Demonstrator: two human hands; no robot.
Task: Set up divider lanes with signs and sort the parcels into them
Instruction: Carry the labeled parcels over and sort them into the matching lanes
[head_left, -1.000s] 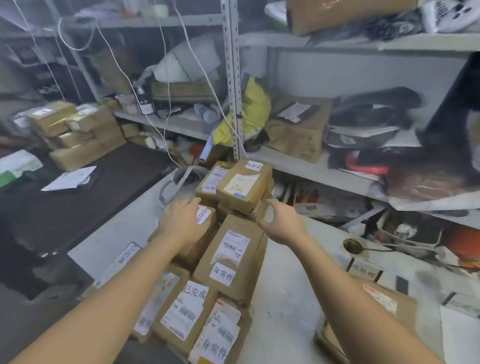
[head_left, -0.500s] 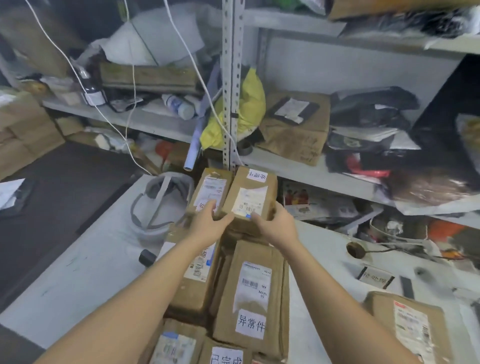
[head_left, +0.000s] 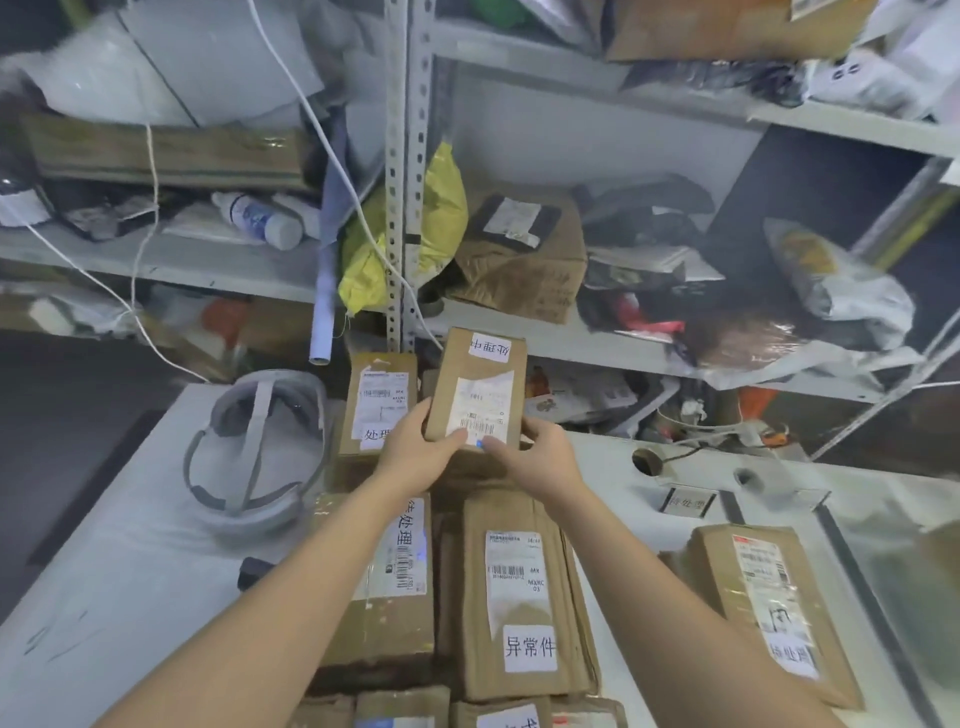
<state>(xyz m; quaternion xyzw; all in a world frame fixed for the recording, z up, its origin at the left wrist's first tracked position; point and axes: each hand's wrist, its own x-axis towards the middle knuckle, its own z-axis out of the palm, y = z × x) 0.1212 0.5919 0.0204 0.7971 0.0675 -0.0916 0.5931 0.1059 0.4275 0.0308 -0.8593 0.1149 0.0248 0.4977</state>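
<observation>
A small brown cardboard parcel (head_left: 478, 387) with a white shipping label is lifted and tilted up above the pile. My left hand (head_left: 415, 452) grips its lower left corner and my right hand (head_left: 540, 457) grips its lower right edge. Behind it stands another parcel (head_left: 376, 402). Below my arms lie a labelled parcel on the left (head_left: 389, 592) and one in the middle (head_left: 519, 597). A separate parcel (head_left: 774, 597) lies to the right on the white table (head_left: 130, 571). A small sign card (head_left: 685, 503) lies flat on the table beyond it.
A grey headset (head_left: 254, 447) rests on the table at the left of the pile. Cluttered metal shelves (head_left: 400, 218) with bags, boxes and cables rise right behind the table. More parcels (head_left: 405, 706) show at the bottom edge. A cable hole (head_left: 645, 461) opens in the table.
Both hands reached forward to the top parcel, took hold of it and lifted it, tilting it up. The view swung to the right and closer to the shelves.
</observation>
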